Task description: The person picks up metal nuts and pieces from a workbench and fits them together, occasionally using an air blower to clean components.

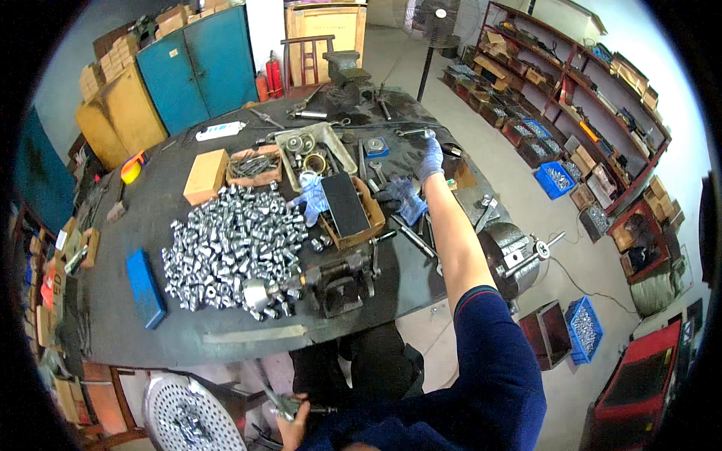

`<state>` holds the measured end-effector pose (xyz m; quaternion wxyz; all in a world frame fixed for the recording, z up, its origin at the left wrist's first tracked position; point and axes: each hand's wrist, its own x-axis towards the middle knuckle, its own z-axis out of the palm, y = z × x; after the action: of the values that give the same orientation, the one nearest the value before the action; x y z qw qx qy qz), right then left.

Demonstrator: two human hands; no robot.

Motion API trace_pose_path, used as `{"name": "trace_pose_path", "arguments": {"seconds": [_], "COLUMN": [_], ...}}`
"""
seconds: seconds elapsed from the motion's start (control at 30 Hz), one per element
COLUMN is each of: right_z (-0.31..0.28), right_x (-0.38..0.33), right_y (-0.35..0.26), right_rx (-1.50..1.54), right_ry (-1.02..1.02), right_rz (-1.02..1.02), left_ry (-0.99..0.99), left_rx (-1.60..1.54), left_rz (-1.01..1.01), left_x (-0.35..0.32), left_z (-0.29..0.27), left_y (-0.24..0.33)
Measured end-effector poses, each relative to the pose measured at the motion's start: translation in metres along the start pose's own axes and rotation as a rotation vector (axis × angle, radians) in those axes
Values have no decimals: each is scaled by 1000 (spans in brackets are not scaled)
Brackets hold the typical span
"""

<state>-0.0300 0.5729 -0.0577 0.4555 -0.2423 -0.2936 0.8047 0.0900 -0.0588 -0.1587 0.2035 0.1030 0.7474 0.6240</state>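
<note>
My left hand (295, 425), bare, is low in front of the bench, closed round a metal hand tool (281, 401) with a long slim shaft; its exact kind is unclear. My right hand (430, 159), in a blue and dark work glove, reaches far across the bench. Its fingers look spread near a wrench (411, 133); whether they touch it is unclear. Left of that hand lie an open-end wrench (377, 173) and a loose work glove (407, 200). A heap of shiny metal fittings (229, 252) covers the bench's middle left.
A vise (338, 289) stands at the bench's near edge. Behind it, a dark flat panel (345, 205) leans in a cardboard box. A blue block (145, 289) lies at left. A perforated stool (184, 417) holds fittings. Blue crates (583, 331) stand on the floor at right.
</note>
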Motion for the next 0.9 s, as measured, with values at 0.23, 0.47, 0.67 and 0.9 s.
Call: {"name": "trace_pose_path", "arguments": {"seconds": [0.23,0.47,0.67,0.9], "right_z": [-45,-28,-39,-25], "right_x": [89,34,61,78], "right_y": [-7,-2,-16,4], "right_rx": [-23,-263,-138,-148], "right_ry": [15,26,68,192], "right_rz": [-176,-73,-28,-194], "left_ry": [55,92,-6,-123], "left_rx": [-191,-134,-164,-175], "left_rz": [-458,-650,-710,-718], "left_x": [-1,26,48,39], "left_z": [-18,6,16,41], "left_y": [-37,-6,-36,-42]}}
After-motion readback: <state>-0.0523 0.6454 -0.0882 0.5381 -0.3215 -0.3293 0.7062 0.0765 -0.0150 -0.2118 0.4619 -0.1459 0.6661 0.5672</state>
